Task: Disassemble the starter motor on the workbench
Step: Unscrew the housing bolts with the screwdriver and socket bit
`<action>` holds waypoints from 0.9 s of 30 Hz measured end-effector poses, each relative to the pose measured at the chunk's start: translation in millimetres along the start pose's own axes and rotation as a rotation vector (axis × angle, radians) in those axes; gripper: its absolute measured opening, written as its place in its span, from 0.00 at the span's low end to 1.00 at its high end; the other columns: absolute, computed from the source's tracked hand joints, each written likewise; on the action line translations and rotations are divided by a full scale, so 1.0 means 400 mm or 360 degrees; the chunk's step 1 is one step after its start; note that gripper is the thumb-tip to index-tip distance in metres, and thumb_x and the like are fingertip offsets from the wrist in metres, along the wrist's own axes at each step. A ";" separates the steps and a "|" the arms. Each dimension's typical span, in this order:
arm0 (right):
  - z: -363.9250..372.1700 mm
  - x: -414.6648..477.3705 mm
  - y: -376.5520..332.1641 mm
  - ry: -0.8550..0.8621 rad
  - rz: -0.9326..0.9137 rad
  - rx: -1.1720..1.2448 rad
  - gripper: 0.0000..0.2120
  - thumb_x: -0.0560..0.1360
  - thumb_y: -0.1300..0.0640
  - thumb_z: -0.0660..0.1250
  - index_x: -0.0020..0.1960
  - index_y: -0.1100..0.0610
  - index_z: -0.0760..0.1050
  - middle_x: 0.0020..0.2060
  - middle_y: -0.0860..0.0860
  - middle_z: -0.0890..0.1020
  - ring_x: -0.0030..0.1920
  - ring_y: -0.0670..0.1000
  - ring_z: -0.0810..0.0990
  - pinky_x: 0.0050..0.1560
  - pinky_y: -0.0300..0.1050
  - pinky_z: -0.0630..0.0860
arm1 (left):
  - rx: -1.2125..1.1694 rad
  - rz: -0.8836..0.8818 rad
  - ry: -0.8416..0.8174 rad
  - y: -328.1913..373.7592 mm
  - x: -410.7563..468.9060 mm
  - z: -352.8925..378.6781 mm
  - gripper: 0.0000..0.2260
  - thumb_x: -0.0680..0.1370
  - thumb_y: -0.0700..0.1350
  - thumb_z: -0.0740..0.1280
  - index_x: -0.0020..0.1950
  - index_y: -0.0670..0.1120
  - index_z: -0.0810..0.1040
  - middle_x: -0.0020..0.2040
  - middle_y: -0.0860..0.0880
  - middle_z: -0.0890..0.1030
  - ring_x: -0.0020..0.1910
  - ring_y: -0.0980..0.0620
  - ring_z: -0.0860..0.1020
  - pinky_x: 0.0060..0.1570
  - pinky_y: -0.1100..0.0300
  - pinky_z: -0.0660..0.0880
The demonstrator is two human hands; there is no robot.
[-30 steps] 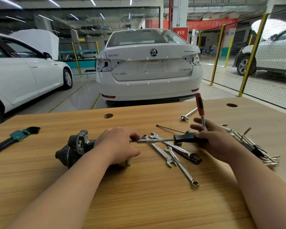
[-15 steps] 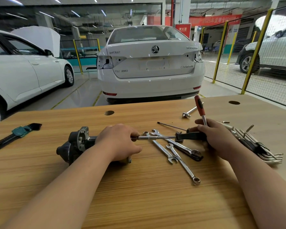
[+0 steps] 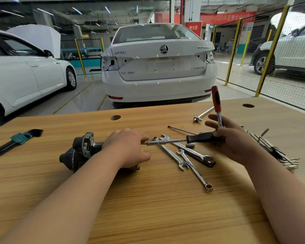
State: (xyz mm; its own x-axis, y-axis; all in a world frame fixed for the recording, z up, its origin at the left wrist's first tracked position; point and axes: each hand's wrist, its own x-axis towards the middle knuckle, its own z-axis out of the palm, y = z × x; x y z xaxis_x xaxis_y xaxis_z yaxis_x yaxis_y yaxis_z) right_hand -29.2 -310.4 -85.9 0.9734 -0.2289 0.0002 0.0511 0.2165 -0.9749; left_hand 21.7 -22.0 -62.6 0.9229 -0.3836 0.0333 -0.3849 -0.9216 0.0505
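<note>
The dark starter motor lies on its side on the wooden workbench, left of centre. My left hand grips its right end and hides that part. My right hand holds the black handle of a screwdriver, whose chrome shaft points left to the motor end under my left fingers. A red-handled ratchet stands up out of the same hand, between the fingers.
Several chrome spanners lie crossed between my hands. A thin rod and a chrome extension bar lie behind them. Hex keys in a green holder sit far left, and a fan of keys far right. White cars stand beyond the bench.
The view has tilted slightly, so everything sits a little higher in frame. Both hands keep their grips; the screwdriver stays against the motor end.
</note>
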 end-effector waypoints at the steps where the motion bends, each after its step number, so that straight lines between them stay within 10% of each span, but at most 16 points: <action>1: 0.005 -0.004 -0.002 0.0019 -0.0003 0.0073 0.23 0.76 0.72 0.56 0.63 0.51 0.75 0.60 0.54 0.78 0.58 0.55 0.77 0.45 0.44 0.79 | -0.0003 -0.0022 -0.0014 0.000 0.001 -0.001 0.28 0.68 0.67 0.64 0.68 0.66 0.67 0.66 0.55 0.71 0.65 0.47 0.68 0.61 0.48 0.70; 10: 0.029 0.001 -0.002 0.0240 0.0199 0.0939 0.13 0.79 0.63 0.61 0.63 0.60 0.73 0.49 0.57 0.82 0.44 0.52 0.84 0.34 0.45 0.81 | -0.0096 -0.0021 0.0071 -0.006 -0.003 0.003 0.21 0.68 0.67 0.65 0.60 0.67 0.73 0.56 0.56 0.73 0.58 0.48 0.71 0.50 0.52 0.71; 17: 0.023 -0.008 -0.002 0.0213 0.0243 -0.0100 0.08 0.80 0.62 0.62 0.58 0.57 0.75 0.47 0.56 0.86 0.50 0.56 0.85 0.37 0.47 0.82 | -0.0121 0.0017 0.0112 -0.010 -0.005 0.006 0.20 0.68 0.67 0.65 0.60 0.66 0.73 0.54 0.58 0.74 0.57 0.51 0.71 0.50 0.54 0.71; 21: 0.013 -0.015 -0.008 0.0173 0.0296 -0.0546 0.08 0.81 0.53 0.63 0.57 0.55 0.75 0.44 0.58 0.79 0.27 0.50 0.80 0.23 0.42 0.73 | -0.0127 0.0022 0.0131 -0.011 -0.002 0.008 0.21 0.69 0.67 0.65 0.61 0.66 0.74 0.56 0.58 0.75 0.58 0.51 0.71 0.51 0.53 0.71; 27: -0.016 0.004 -0.024 0.0118 0.0490 -0.0180 0.18 0.81 0.45 0.58 0.56 0.60 0.74 0.26 0.52 0.72 0.18 0.45 0.63 0.15 0.37 0.60 | -0.0148 0.0010 0.0166 -0.009 -0.008 0.009 0.20 0.70 0.66 0.65 0.61 0.66 0.74 0.56 0.58 0.75 0.58 0.50 0.71 0.52 0.53 0.70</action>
State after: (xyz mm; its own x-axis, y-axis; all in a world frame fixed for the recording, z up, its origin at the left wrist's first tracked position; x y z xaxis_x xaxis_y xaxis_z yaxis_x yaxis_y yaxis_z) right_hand -29.6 -319.1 -77.8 0.9203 -0.2384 -0.3101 -0.2717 0.1807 -0.9453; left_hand 20.2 -17.8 -66.7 0.9160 -0.3769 0.1376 -0.3948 -0.9077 0.1421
